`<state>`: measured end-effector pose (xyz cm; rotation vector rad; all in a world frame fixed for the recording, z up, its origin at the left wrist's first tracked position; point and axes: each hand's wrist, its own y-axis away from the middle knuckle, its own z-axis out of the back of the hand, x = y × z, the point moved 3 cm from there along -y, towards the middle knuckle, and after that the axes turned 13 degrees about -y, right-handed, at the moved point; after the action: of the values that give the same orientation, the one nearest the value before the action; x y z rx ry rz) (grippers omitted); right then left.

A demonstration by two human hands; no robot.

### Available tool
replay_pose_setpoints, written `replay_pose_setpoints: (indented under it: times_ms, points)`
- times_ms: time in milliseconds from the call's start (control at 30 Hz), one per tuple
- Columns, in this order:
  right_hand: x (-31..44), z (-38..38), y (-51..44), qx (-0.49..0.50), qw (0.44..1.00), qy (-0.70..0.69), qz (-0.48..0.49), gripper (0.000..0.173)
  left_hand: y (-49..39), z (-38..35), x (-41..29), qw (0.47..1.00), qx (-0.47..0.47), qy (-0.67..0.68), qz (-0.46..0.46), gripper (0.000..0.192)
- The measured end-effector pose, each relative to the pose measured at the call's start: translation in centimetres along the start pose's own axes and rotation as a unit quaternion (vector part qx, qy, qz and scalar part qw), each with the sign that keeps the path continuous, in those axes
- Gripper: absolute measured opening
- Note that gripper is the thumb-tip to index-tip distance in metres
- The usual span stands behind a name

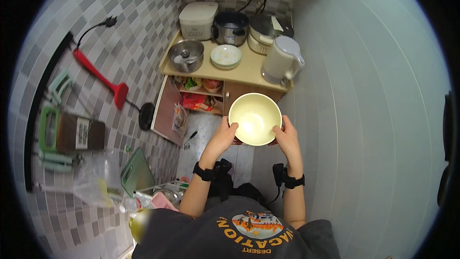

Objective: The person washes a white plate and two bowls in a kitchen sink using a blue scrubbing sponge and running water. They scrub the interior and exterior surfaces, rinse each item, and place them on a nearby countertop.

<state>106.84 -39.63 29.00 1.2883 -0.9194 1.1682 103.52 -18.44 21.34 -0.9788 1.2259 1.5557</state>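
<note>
Both my hands hold a pale yellow bowl (255,118) in front of me, its bare inside facing up. My left hand (224,135) grips the left side with the thumb over the rim. On the opposite side my right hand (285,135) has the same grip. The fingers under the bowl are mostly hidden. Beyond the bowl is a counter (237,73) bearing a small stack of patterned plates (226,56), a steel pot (185,55) with a lid lying in it, and a white electric kettle (282,59).
A cabinet door (169,111) stands open at the left, showing shelves with food packages (197,101). Behind the plates are a white rice cooker (198,21), a dark-lined pot (231,28) and a lidded cooker (266,32). A red spatula (104,79) hangs on the left wall.
</note>
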Motion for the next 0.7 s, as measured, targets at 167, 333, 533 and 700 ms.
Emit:
replay_pose_setpoints:
  times_ms: [167, 333, 533, 700]
  points:
    - [0.7, -2.8, -12.8, 0.016, 1.0, -0.019, 0.015, 0.024, -12.7, 1.8, 0.2, 0.999, -0.039, -0.004, -0.003, 0.043]
    - [-0.6, -6.3, -25.4, 0.042, 0.999, -0.008, -0.007, 0.027, -23.1, 4.1, 0.0, 0.992, -0.125, 0.017, 0.029, 0.041]
    - [-2.0, -10.9, -37.9, 0.079, 0.997, 0.004, -0.011, 0.027, -34.0, 6.8, 1.5, 0.939, -0.271, -0.21, 0.022, 0.036]
    - [-3.2, -13.6, -44.2, 0.095, 0.994, -0.013, -0.049, 0.026, -39.5, 8.4, 2.7, 0.927, -0.31, -0.203, 0.055, 0.029]
